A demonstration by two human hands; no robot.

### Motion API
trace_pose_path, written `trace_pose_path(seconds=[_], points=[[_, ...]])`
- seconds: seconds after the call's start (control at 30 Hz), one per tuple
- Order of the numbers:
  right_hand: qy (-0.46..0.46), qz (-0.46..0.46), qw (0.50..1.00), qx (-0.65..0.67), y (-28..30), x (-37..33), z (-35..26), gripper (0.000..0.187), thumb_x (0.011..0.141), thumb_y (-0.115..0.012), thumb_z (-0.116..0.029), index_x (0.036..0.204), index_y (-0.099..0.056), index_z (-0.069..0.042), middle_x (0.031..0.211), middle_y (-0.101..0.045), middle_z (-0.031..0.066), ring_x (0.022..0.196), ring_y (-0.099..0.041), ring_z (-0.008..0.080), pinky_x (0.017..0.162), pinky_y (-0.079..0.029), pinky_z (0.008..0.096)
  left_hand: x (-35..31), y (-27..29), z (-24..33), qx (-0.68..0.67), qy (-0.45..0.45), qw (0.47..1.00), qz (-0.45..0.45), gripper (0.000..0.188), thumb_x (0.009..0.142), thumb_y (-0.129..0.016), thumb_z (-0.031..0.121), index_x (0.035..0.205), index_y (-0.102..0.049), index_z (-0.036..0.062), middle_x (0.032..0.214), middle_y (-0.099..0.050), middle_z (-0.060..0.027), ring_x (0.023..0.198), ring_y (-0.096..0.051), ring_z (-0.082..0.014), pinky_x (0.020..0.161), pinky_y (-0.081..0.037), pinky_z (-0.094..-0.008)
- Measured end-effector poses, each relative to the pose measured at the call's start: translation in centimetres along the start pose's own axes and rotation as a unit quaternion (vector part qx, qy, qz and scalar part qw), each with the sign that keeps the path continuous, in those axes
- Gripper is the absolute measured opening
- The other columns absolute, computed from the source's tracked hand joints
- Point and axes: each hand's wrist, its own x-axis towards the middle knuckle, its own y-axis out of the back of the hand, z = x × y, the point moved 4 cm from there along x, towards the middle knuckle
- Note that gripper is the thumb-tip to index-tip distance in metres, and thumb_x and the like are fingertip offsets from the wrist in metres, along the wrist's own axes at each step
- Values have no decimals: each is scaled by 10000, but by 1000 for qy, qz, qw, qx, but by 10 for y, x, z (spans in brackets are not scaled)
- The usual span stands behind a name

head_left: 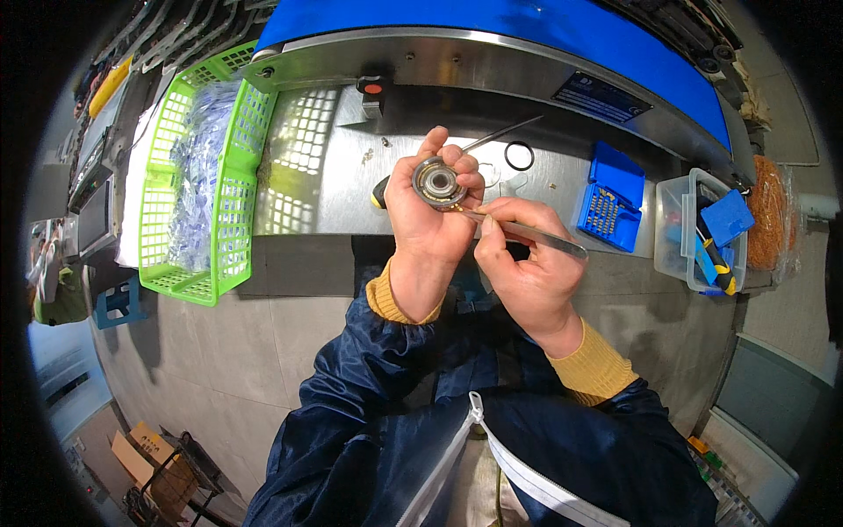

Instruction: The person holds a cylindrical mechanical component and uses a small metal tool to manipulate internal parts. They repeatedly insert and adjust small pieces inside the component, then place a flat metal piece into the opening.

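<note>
My left hand holds a round metal part, a ring-shaped disc with a brass-coloured edge, up between fingertips and thumb. My right hand grips metal tweezers, and their tip touches the lower edge of the round part. Both hands are raised in front of a steel work surface. Dark blue jacket sleeves with yellow cuffs cover my forearms.
A green plastic basket with clear bags stands at the left. A black ring and a thin metal rod lie on the steel surface. An open blue case and a clear bin of tools sit at the right. A blue machine hood spans the back.
</note>
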Motion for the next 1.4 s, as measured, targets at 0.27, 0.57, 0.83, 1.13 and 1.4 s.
trace_pose_path(seconds=[0.27,0.57,0.83,1.13,1.4], points=[[-4,-8,1000,-19,1,2,-2,179,748,-707,51,907,-644,0,836,-689,90,698,-704,201,616,-565,283,0,-1,0,27,-13,1000,6,279,872,-450,81,1099,-588,0,836,-529,-82,780,-493,-191,643,-496,-280],[-44,-50,998,-18,3,6,-5,155,789,-684,92,931,-648,42,894,-691,87,761,-694,137,698,-571,253,0,-2,-1,66,-25,997,26,276,908,-407,177,1118,-528,45,791,-535,-72,687,-490,-178,603,-474,-290],[-21,-51,998,-17,3,13,-10,155,774,-689,97,912,-648,41,881,-689,87,748,-710,157,670,-576,258,-1,-2,-2,58,-8,998,-15,276,897,-440,116,1101,-589,7,814,-516,-90,756,-467,-199,636,-484,-298],[-9,-54,998,-41,5,11,-11,169,773,-687,96,926,-647,34,874,-691,90,762,-709,164,687,-573,260,-1,-1,-3,43,-8,999,-7,278,888,-447,107,1103,-589,3,815,-525,-98,758,-484,-203,618,-493,-293],[21,-19,998,-50,4,5,-11,204,732,-710,58,909,-630,-3,830,-681,117,722,-700,245,632,-562,314,-1,-2,-4,7,10,1000,0,277,868,-456,78,1098,-588,-2,825,-535,-97,767,-496,-201,623,-500,-287]])
